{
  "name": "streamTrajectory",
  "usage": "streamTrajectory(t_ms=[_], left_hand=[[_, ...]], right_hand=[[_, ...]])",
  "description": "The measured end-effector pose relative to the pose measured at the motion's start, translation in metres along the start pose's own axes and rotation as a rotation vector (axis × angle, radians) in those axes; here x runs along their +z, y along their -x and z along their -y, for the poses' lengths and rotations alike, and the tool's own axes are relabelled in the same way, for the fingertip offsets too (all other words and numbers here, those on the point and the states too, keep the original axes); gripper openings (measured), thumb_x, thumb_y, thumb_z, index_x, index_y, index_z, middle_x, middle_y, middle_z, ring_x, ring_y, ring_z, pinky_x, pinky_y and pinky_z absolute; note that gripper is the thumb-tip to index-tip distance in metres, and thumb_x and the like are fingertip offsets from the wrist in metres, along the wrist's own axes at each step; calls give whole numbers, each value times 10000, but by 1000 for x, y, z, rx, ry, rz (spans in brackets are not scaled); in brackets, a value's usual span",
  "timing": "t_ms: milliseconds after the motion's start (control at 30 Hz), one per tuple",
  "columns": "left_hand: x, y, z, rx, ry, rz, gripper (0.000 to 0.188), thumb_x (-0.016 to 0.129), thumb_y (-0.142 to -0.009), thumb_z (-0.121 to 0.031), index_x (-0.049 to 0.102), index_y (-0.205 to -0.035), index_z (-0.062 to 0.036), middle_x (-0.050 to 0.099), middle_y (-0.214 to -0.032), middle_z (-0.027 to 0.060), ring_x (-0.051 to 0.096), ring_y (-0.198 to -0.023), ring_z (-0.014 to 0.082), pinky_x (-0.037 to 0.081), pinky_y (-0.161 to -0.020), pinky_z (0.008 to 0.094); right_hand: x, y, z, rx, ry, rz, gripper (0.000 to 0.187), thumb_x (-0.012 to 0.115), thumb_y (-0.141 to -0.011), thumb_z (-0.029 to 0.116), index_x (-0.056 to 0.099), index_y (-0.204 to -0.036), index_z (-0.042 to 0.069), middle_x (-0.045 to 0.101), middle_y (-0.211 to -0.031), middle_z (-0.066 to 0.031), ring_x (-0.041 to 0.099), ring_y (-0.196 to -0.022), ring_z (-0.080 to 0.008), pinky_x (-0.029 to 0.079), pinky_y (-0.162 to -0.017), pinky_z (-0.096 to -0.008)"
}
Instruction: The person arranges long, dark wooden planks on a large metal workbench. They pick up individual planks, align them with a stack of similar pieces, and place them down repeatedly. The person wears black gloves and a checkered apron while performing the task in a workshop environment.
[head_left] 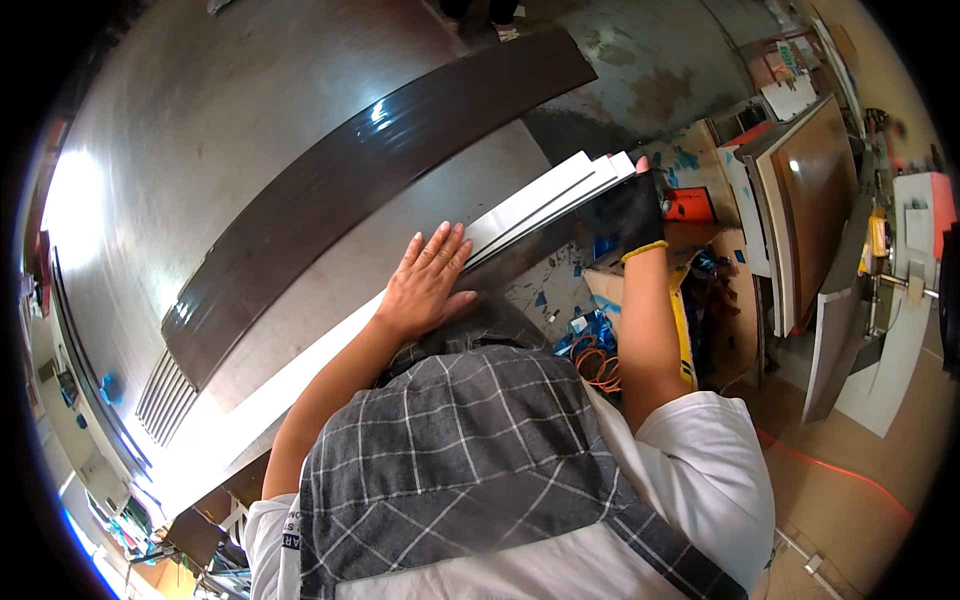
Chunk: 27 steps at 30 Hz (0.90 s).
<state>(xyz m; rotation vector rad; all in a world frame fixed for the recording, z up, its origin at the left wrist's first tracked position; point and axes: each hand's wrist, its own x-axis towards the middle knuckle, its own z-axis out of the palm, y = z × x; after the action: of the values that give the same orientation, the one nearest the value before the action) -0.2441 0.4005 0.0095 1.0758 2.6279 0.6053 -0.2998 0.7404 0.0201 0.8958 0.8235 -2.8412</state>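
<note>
My bare left hand point(428, 282) lies flat, fingers spread, on a long white panel point(520, 210) that runs diagonally across a grey table. My right hand point(630, 212), in a black glove with a yellow cuff, grips the far right end of that stack of thin white panels. Two or three white strips lie stacked, their ends fanned near the gloved hand. A checked grey apron and white sleeves fill the lower middle of the view.
A long dark brown board point(370, 170) lies on the grey metal tabletop point(230, 110) beyond the white panels. Brown and white boards point(810, 200) lean at the right. An orange cable coil point(600, 365) and blue scraps lie on the floor below.
</note>
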Motion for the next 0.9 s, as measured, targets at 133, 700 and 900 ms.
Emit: streamTrajectory(t_ms=[133, 700, 900], left_hand=[[0, -13, -6, 33, -39, 41, 699, 481, -868, -489, 307, -1401, -72, 222, -1491, 91, 126, -1399, 227, 90, -1127, 438], [-90, -30, -5, -344, 882, 155, 318, 610, -851, -253, 593, -1040, 3, 615, -905, 128, 565, -857, 191, 450, -791, 328], [-213, 2, -27, -57, 1120, -137, 297, 608, -881, -309, 639, -978, -30, 588, -835, 28, 517, -842, 111, 424, -792, 282]], right_hand=[[1, 6, -23, -78, 185, -50, 352, 600, -868, 349, 563, -1067, 60, 624, -1008, -82, 603, -919, -241, 514, -782, -391], [90, 61, -19, -516, 655, -34, 442, 666, -775, 245, 548, -1118, -8, 572, -1079, -81, 535, -968, -180, 450, -802, -326], [138, 77, -64, -29, -12, 688, 761, 472, -842, 599, 338, -1371, 68, 427, -1355, -107, 427, -1215, -270, 321, -1037, -418]])
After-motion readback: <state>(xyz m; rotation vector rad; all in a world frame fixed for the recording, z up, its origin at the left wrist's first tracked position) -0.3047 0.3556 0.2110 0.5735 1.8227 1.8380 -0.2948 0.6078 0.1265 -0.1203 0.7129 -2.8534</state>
